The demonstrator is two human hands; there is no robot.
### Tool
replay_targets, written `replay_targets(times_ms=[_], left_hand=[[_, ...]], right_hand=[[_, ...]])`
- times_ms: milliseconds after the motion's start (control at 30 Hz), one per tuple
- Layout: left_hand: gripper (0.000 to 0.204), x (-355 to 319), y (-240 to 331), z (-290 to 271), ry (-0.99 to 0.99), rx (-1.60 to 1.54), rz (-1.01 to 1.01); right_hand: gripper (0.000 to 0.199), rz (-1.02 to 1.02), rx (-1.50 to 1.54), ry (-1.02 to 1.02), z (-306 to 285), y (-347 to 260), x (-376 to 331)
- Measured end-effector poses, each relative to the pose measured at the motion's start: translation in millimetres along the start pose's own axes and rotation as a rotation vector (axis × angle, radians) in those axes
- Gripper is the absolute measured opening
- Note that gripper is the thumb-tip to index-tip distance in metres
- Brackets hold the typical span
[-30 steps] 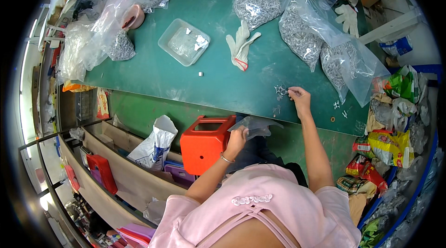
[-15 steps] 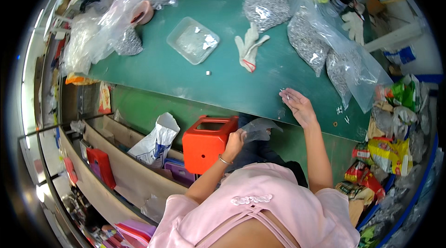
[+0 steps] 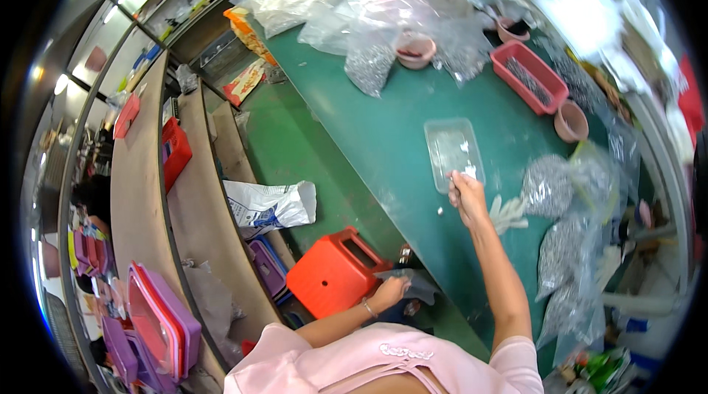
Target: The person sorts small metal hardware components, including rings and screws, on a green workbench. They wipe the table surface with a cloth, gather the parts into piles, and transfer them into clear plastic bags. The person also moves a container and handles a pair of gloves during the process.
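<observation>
Fingers bunched, my right hand [image 3: 467, 196] is over the clear tray [image 3: 445, 149] on the counter [image 3: 352, 119]; I cannot tell if it holds anything. My left hand [image 3: 390, 293] grips a plastic bag [image 3: 422, 287] near the red stool [image 3: 330, 274]

Top [image 3: 332, 366]: pale pink, plain, lightly creased
Trim [image 3: 406, 352]: whitish, bumpy, in a short row
Straps [image 3: 428, 372]: narrow, pink, just below the trim
Sleeves [image 3: 515, 363]: short, pink, either side of the trim
Bracelet [image 3: 369, 309]: thin, shiny, left of the trim
</observation>
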State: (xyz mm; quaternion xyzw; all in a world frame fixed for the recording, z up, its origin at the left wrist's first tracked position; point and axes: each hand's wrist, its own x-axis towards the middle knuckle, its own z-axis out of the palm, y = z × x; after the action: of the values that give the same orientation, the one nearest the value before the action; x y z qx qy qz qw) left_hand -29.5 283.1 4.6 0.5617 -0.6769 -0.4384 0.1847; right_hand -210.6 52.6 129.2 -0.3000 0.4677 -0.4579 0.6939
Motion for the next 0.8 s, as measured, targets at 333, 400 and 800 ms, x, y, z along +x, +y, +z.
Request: replay_targets(times_ms=[333, 400, 800], left_hand=[[0.018, 34, -35, -31, -0.08, -0.016, -0.119], [0.018, 42, -44, -33, -0.085, -0.049, -0.148], [0.019, 30, -77, -46, 0.053, -0.076, -0.262]], right_hand=[[0.022, -0.534, -0.395, -0.012, 151, -137, 296], [0.02, -0.633, -0.518, 0.045, 160, -164, 355], [0.021, -0.86, -0.98, 0.041, 149, -175, 413]])
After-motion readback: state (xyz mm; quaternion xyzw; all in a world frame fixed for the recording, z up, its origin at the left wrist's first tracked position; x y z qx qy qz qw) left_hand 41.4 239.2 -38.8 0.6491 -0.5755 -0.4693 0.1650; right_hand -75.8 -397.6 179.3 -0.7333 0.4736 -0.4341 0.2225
